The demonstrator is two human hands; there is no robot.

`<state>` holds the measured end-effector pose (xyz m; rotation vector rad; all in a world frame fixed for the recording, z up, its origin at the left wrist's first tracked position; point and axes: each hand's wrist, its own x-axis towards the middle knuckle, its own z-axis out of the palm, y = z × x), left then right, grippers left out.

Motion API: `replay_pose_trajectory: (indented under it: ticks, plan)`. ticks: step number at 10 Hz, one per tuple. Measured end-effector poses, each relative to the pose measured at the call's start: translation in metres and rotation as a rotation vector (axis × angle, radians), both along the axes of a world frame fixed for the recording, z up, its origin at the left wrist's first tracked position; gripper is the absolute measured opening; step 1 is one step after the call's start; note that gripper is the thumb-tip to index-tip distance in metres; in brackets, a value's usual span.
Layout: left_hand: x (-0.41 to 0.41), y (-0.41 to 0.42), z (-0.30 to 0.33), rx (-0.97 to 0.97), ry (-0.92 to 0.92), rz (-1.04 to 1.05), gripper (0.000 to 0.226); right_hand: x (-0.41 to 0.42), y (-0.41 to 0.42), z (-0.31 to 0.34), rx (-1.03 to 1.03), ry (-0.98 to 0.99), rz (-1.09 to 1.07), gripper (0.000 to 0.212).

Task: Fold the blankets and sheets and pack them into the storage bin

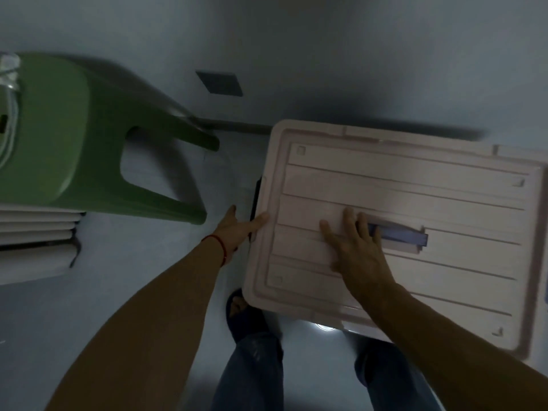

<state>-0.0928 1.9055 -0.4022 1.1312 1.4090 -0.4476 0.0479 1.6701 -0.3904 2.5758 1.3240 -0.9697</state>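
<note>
While the lid (pixel 415 203) sits closed on the bin, filling the right half of the view, its long axis runs left to right and tilts a little, the right end lying nearer than the left. It is pale pink with ribs running along that long axis, and the bin's body is almost wholly hidden under it. A blue handle (pixel 400 232) lies in a recess near the lid's middle, pointing the same way as the ribs.

The right hand (pixel 355 244) rests flat on the lid, fingers spread and laid straight, their tips at the left end of the handle; it grips nothing. The left hand (pixel 237 229) is at the lid's left short edge, fingers open and stretched out, the thumb touching the rim just beside a dark latch (pixel 257 200) (whether the other fingers hook under the edge cannot be told). A red string (pixel 221 247) circles that wrist.

To the far left stands a green stool (pixel 89 137), tipped in this wide view, with folded white linen (pixel 35 238) stacked near it. A dark square (pixel 219 83) marks the floor (pixel 148 277) beyond. Near the bottom, jeans (pixel 252 366) and a dark slipper (pixel 243 315) show, the slipper just beside the lid's near left corner.
</note>
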Motion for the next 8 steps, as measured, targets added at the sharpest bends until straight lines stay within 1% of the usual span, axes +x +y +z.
replay_pose_trajectory:
  ticks: [1,2,3,4,5,6,7,8]
  plan:
    - [-0.002,0.001,-0.003,-0.025,-0.05,0.036,0.132,0.0,0.003,0.001,-0.033,0.006,0.02,0.094]
    - [0.003,-0.008,0.0,0.173,-0.101,-0.054,0.071,0.0,0.005,0.001,-0.067,-0.003,0.024,0.096]
    - [0.014,-0.026,0.012,0.475,-0.026,-0.279,0.032,-0.001,0.008,0.005,-0.1,0.013,0.029,0.095]
    - [0.026,-0.041,0.013,0.654,0.149,-0.468,0.031,0.0,0.011,0.008,-0.116,0.015,0.038,0.097]
    - [0.036,-0.047,0.008,0.699,0.268,-0.54,0.025,0.001,0.013,0.009,-0.136,0.025,0.038,0.097]
    - [0.036,-0.045,0.014,0.503,0.312,-0.67,0.036,0.0,0.012,0.011,-0.137,0.047,0.035,0.097]
    - [0.035,-0.036,0.03,0.565,0.4,-0.736,0.035,0.008,0.014,0.017,-0.162,0.118,0.009,0.097]
    - [0.017,-0.05,0.048,0.572,0.329,-0.778,0.031,0.009,0.009,0.035,-0.182,0.218,-0.008,0.077]
